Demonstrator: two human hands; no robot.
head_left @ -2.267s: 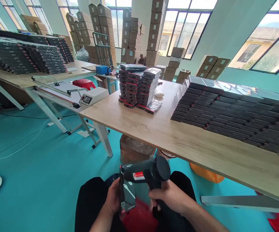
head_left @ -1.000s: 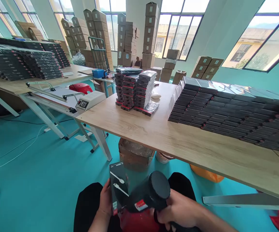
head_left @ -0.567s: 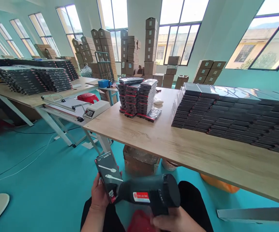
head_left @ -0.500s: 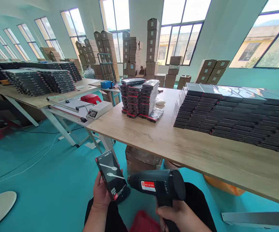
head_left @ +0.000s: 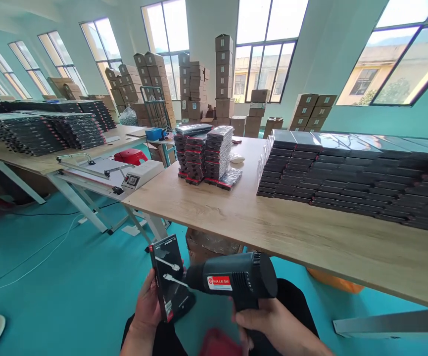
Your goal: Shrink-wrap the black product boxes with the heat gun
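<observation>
My left hand [head_left: 147, 302] grips a flat black cable box [head_left: 169, 282] by its left side and from behind. White cable ends are printed on its front, with red marks at the corners. A dark green heat gun [head_left: 232, 278] with a red label is in my right hand [head_left: 260, 319], fingers wrapped round its handle. Its nozzle points left at the box front, very near it; whether they touch I cannot tell. Both are held above my lap, in front of the table's near edge.
On the wooden table [head_left: 232, 212] stand small stacks of wrapped boxes [head_left: 202, 155] and a long wall of black boxes [head_left: 340, 173] at right. A sealing machine [head_left: 135, 175] sits to the left. Under the table is a carton [head_left: 210, 244]. Cardboard boxes [head_left: 224, 69] rise by the windows.
The box has turned more upright and its left edge faces me more. The heat gun has shifted slightly left with it. The whole view has swung a little to the right.
</observation>
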